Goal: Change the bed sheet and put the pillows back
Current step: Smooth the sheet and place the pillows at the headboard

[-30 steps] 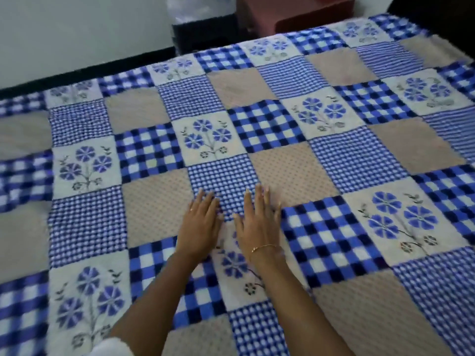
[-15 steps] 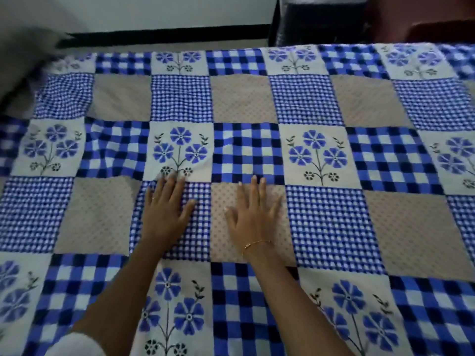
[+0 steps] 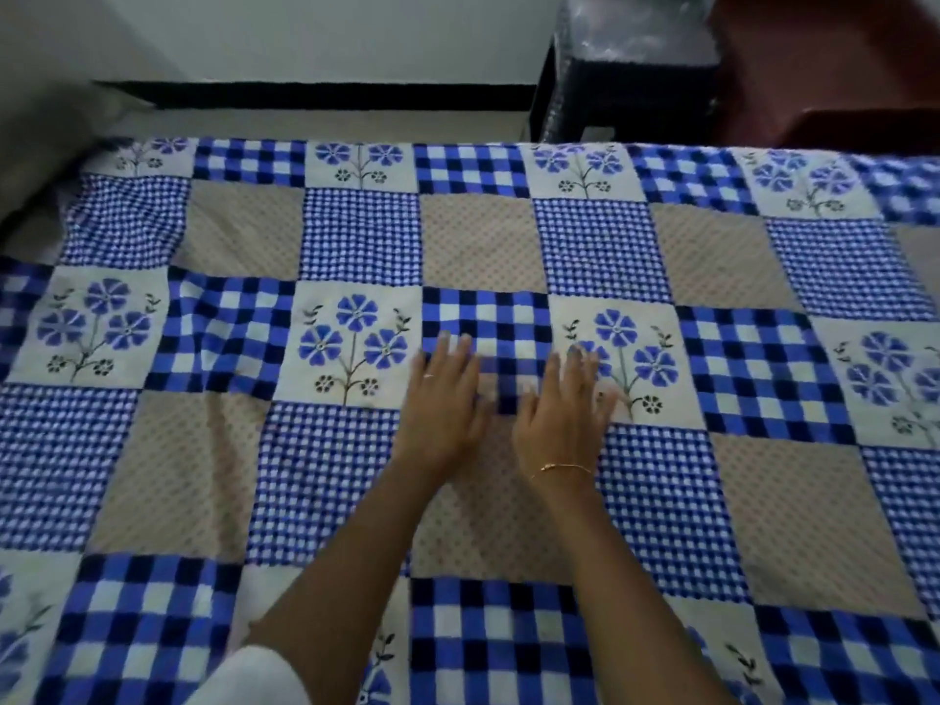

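- Head view, looking down over my two bare forearms at a patchwork bed sheet (image 3: 356,236) of blue gingham, beige dotted and white flower-print squares, spread flat across the bed.
- My left hand (image 3: 445,399) lies palm down near the middle of the sheet, fingers straight and together, gripping nothing; a thin ring shows on one finger.
- My right hand (image 3: 564,404) lies flat just beside it, fingers straight and slightly spread, holding nothing; a fine gold bracelet (image 3: 562,469) circles the wrist.
- Both sets of fingertips reach onto a dark blue checked square; they are blurred.
- Soft wrinkles ripple the sheet toward its left edge.
- Beyond the bed's far edge stand a black plastic stool (image 3: 630,94) and a dark red piece of furniture (image 3: 839,68).
- A grey pillow-like shape (image 3: 35,145) sits at the far left corner.
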